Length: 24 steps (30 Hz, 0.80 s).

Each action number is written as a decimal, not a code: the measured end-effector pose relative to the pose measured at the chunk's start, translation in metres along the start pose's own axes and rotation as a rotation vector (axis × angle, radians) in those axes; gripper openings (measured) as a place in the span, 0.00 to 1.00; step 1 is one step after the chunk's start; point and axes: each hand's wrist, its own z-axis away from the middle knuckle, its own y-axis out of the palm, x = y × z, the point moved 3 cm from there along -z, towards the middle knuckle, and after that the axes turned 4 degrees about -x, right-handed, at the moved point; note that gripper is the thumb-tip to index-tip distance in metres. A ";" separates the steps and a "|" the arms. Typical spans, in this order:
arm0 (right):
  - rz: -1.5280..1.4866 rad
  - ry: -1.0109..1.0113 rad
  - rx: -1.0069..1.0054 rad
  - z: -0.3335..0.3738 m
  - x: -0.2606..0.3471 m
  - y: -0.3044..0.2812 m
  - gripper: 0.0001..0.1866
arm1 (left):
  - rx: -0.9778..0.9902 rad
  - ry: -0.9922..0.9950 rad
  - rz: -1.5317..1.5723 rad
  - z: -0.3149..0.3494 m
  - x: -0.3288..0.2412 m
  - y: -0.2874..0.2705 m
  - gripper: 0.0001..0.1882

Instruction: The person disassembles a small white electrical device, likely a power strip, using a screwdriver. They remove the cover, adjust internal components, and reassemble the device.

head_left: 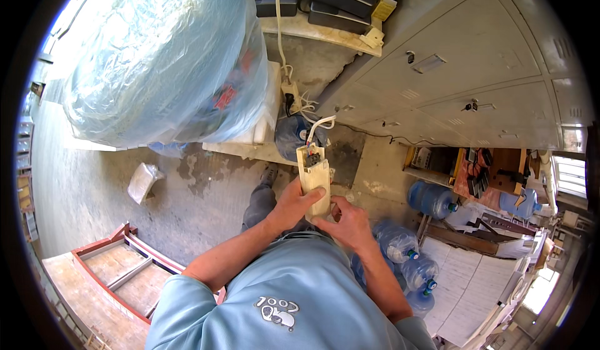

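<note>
A long cream power strip (316, 184) is held in front of my body, its far end uncovered. Coloured wires and a dark part (313, 159) show in that end, where a white cable (320, 125) enters. My left hand (291, 204) is closed round the left side of the strip, thumb lying across its top face. Curled fingers of my right hand (347, 222) grip the near right corner, the thumb at the bottom end. Whether a small item is also between the right fingers cannot be seen.
Beyond the strip stands a blue water jug (292, 139) beside tangled white cords. A large plastic-wrapped bundle (169, 62) fills the far left. Grey metal lockers (462, 56) line the right. Several water jugs (400, 244) stand near my right arm; a red-framed wooden piece (119, 269) lies left.
</note>
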 end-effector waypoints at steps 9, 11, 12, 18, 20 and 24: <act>-0.264 0.167 -0.102 0.004 -0.016 -0.028 0.18 | 0.082 0.026 0.136 0.002 0.002 -0.006 0.26; -0.315 0.190 -0.175 0.005 -0.021 -0.035 0.16 | 0.088 0.005 0.156 0.003 0.002 -0.008 0.27; -0.345 0.204 -0.209 0.005 -0.024 -0.037 0.15 | 0.087 0.005 0.149 0.003 0.002 -0.008 0.27; -0.616 0.170 -0.326 0.004 -0.034 -0.062 0.14 | 0.067 0.009 0.151 0.005 -0.003 -0.007 0.21; -0.697 0.148 -0.369 0.003 -0.036 -0.068 0.15 | 0.072 0.007 0.145 0.005 -0.002 -0.008 0.20; -0.818 0.180 -0.455 0.002 -0.041 -0.083 0.11 | 0.128 -0.059 0.228 0.004 -0.004 -0.008 0.22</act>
